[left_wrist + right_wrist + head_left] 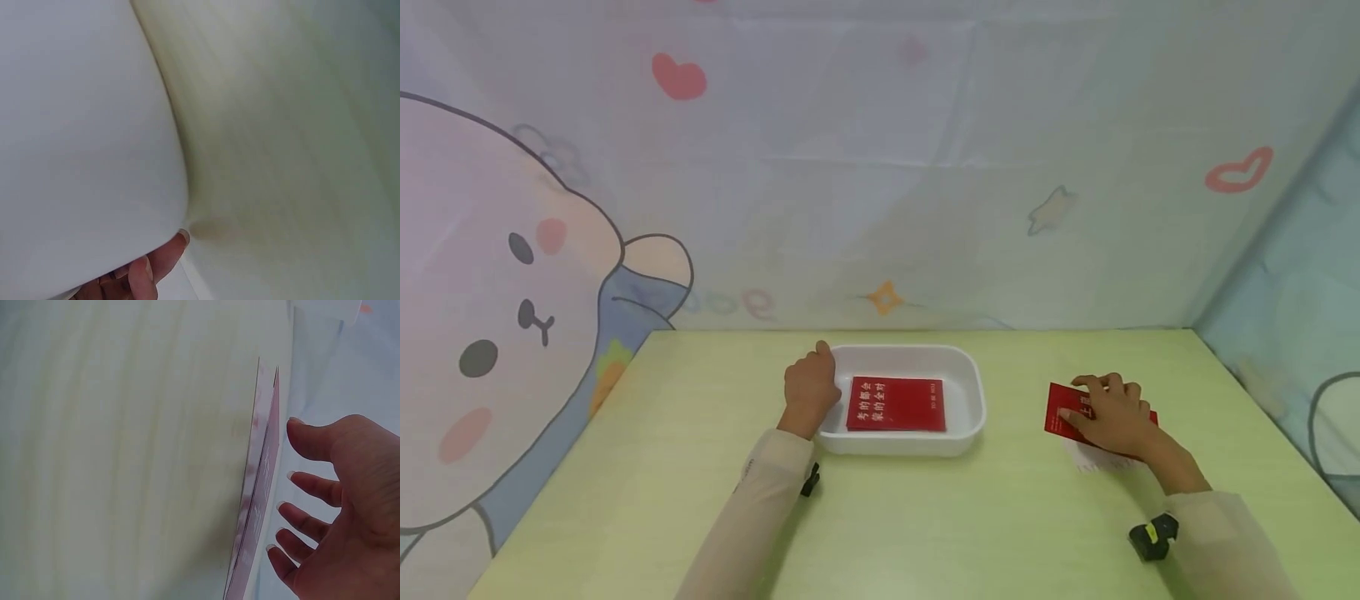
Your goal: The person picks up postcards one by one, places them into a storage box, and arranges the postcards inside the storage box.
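At the left end of the white tray (895, 446), my left hand (811, 385) grips the rim. Its fingertips (167, 255) show against the tray's outer wall (94, 144) in the left wrist view. Inside the tray lie red envelopes (906, 406) with pale printed characters. To the right, my right hand (1112, 414) is over another red envelope (1060, 408), thumb and fingers spread and slightly bent. The right wrist view shows the fingertips (292, 477) close above this envelope (265, 469). Under it, a white piece with printed marks (1093, 457) sticks out at the front.
The pale green table (955, 525) ends at a cartoon-printed cloth backdrop (880, 167), with a second cloth (1315, 275) along the right. Dark wrist devices sit at both cuffs, one of them (1152, 537) beside the right sleeve.
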The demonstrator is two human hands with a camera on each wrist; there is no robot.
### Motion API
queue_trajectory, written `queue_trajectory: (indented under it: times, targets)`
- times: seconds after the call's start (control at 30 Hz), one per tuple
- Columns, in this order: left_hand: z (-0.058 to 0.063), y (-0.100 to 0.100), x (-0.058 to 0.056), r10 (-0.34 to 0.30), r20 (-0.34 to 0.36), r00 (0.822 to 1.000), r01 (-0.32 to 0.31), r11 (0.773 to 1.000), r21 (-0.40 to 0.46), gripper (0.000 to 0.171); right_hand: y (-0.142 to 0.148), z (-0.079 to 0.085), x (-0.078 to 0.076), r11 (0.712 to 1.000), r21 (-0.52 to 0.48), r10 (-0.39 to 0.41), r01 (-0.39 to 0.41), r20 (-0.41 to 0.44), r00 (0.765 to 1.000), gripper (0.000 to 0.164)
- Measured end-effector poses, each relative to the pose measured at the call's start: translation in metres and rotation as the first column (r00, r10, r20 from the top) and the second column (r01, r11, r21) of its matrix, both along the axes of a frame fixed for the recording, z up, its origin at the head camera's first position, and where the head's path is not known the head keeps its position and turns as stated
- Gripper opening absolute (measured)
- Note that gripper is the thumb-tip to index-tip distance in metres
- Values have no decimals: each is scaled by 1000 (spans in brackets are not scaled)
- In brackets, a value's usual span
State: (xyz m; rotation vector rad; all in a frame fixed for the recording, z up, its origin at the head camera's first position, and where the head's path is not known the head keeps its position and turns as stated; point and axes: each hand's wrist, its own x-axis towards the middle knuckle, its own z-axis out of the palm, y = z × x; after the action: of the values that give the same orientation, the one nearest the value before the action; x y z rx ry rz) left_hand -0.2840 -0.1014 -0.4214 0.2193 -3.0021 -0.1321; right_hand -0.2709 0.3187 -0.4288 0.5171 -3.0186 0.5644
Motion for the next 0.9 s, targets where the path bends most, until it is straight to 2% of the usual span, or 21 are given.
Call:
queue_trajectory:
  times: [0.23, 0.67, 0.9]
  targets:
    - [0, 0, -1, 3, 3, 1000, -3, 1000, 1, 41, 5, -4, -3, 1000, 13, -15, 15, -3, 1000, 58]
    - [4, 0, 2, 6, -2, 1000, -6, 1000, -2, 40, 21, -3, -7, 997, 76, -36, 28, 106, 994, 64]
    - [3, 1, 3, 0, -10, 1000, 0, 1000, -3, 41, 30, -3, -5, 993, 109, -59, 46, 115, 992, 66]
